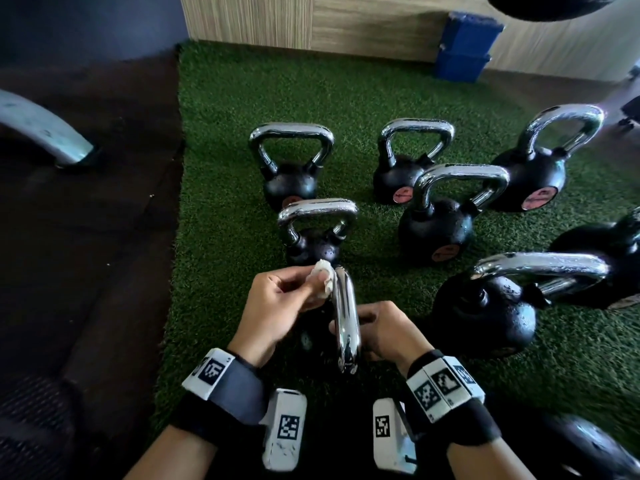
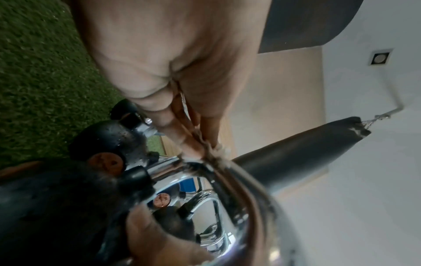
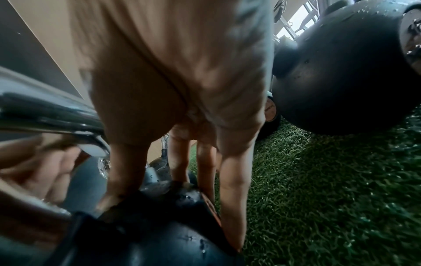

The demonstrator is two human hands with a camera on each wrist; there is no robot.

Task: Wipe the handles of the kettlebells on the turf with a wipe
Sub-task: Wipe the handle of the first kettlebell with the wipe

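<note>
I see white crumpled wipe (image 1: 323,277) pinched in left hand (image 1: 277,299). Chrome handle (image 1: 344,320) between my hands, mirror-bright silver. Kettlebell body (image 3: 159,234) under right hand (image 1: 384,330) matte black, speckled. Beyond left hand, more kettlebells (image 1: 436,220): black bodies, chrome handles, salmon-pink round labels. Turf (image 1: 225,209) dark green. Floor (image 1: 86,220) left of left hand dark brown. Wall panel (image 1: 311,19) far ahead, pale wood grain. Blue box (image 1: 467,46) beyond right hand. Wrist bands (image 1: 221,379) grey, black-and-white square markers.
</note>
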